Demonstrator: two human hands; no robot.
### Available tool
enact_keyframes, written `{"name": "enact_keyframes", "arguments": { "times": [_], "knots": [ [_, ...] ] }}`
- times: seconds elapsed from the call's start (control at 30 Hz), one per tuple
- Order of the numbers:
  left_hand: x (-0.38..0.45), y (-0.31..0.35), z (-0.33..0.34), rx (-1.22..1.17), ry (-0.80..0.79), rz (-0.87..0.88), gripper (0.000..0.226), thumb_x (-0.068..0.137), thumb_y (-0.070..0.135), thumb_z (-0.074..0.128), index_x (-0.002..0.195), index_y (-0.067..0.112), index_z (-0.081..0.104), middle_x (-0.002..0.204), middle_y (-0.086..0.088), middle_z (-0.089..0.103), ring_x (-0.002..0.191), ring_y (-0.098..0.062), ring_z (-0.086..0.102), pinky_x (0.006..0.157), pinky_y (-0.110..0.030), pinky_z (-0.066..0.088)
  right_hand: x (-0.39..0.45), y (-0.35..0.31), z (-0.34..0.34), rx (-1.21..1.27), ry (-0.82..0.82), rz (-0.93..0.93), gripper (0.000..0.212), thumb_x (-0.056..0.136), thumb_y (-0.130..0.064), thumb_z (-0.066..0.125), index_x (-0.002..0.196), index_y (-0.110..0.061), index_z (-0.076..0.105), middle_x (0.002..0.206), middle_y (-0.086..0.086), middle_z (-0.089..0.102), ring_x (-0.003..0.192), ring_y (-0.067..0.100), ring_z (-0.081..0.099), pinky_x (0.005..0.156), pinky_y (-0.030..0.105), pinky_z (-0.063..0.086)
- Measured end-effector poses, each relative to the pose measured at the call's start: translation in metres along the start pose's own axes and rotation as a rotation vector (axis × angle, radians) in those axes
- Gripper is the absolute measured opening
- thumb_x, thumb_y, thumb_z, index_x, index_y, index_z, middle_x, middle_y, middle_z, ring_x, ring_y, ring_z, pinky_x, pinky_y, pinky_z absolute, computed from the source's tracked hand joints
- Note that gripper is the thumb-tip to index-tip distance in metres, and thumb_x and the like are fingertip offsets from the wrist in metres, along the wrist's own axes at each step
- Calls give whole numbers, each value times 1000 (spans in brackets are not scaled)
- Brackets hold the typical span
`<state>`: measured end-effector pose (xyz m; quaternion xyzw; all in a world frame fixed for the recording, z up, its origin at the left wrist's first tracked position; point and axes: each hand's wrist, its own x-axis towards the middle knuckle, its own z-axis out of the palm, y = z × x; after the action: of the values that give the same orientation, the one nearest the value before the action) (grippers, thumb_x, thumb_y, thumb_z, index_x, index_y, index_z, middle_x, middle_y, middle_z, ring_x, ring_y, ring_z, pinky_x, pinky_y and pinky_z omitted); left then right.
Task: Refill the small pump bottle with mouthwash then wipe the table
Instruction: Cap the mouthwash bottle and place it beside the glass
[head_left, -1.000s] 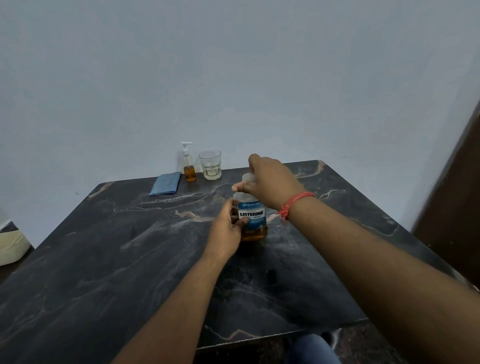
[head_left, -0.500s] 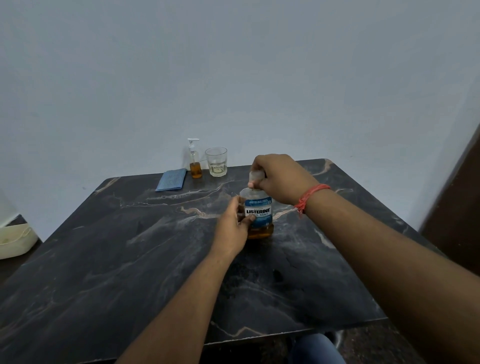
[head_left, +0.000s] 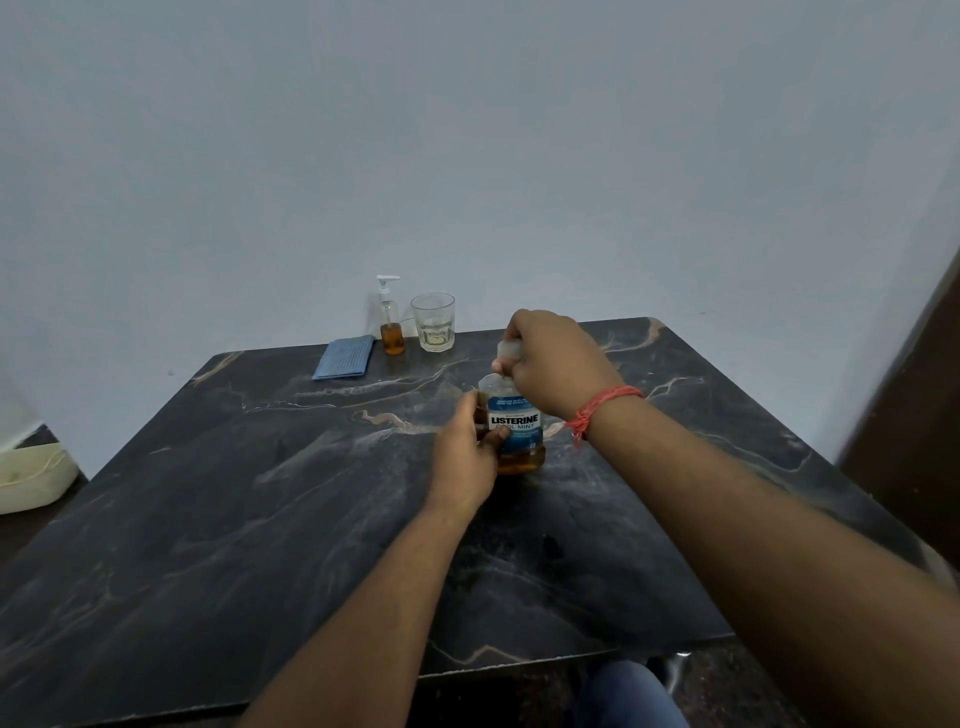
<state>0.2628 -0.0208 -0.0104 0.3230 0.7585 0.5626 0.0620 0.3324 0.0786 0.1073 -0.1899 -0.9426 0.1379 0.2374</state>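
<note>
A mouthwash bottle with a blue label and amber liquid low inside stands upright mid-table. My left hand grips its body from the left. My right hand is closed over its clear cap from above, and the cap looks a little raised off the neck. The small pump bottle, about a third full of amber liquid, stands at the table's far edge. A folded blue cloth lies just left of it.
A clear glass with a little pale liquid stands right of the pump bottle. The dark marble table is backed by a plain wall. A cream-coloured object sits off the left edge, a dark panel at right.
My right hand has risen slightly with the cap above the bottle's neck. The left hand keeps its hold on the bottle, which stays in place.
</note>
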Motion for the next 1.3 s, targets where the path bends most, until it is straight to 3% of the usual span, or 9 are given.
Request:
{"name": "enact_keyframes", "arguments": {
  "times": [0.17,0.27,0.43,0.5,0.57,0.67,0.87,1.07,1.3],
  "knots": [
    [0,-2,-3,-10,-36,-4,28,98,12,62,115,31,51,116,10,66,108,-5,63,85,-19,52,-10,10,4,141,11,28,41,86,-33,71,121,-14,59,113,3,63,102,18,57,88,35,48],
    [0,-2,-7,-41,-78,-4,33,98,11,62,111,38,49,111,14,65,104,2,63,86,-19,52,-27,24,20,272,25,105,59,84,-29,74,135,-17,49,125,2,59,113,16,55,96,32,46],
    [0,-7,-14,79,-143,27,52,99,17,60,147,23,39,146,1,53,129,-10,51,105,-31,47,-60,36,61,351,71,279,84,80,-28,79,147,-11,30,148,8,38,135,23,42,108,35,38],
    [0,-15,-20,222,-132,36,58,101,25,57,153,27,31,155,0,44,142,-18,41,114,-42,39,-69,33,76,385,97,352,94,77,-33,81,148,-8,26,150,11,34,137,27,38,109,37,37],
    [0,-22,-30,411,-95,56,61,103,32,51,157,30,23,162,-3,34,151,-23,25,123,-50,22,-74,25,92,396,136,397,102,72,-36,84,148,-6,23,149,14,32,137,30,37,110,37,36],
    [0,-35,-48,748,-59,117,66,106,42,37,161,26,5,170,0,9,156,-21,-2,125,-52,-5,-74,11,109,427,208,435,110,68,-38,87,148,-4,20,148,15,28,137,32,34,110,36,33],
    [4,-50,-66,968,-85,22,73,103,58,26,159,28,-10,169,0,-13,154,-27,-18,118,-59,-11,-54,-4,121,427,377,528,103,64,-39,89,140,-3,30,140,12,31,129,32,41,104,38,42],
    [21,-59,-69,999,-114,12,74,101,62,24,160,28,-7,169,-2,-12,154,-30,-17,119,-61,-9,-30,4,135,386,338,584,73,75,-31,81,127,-1,39,129,13,36,115,29,51,96,38,50],
    [69,-71,-66,1020,-154,2,75,100,66,21,160,29,-5,170,-2,-9,154,-30,-15,121,-63,-6,38,41,147,366,292,546,75,77,-31,81,128,5,38,131,19,37,111,29,52,93,32,46]
  ]
}}
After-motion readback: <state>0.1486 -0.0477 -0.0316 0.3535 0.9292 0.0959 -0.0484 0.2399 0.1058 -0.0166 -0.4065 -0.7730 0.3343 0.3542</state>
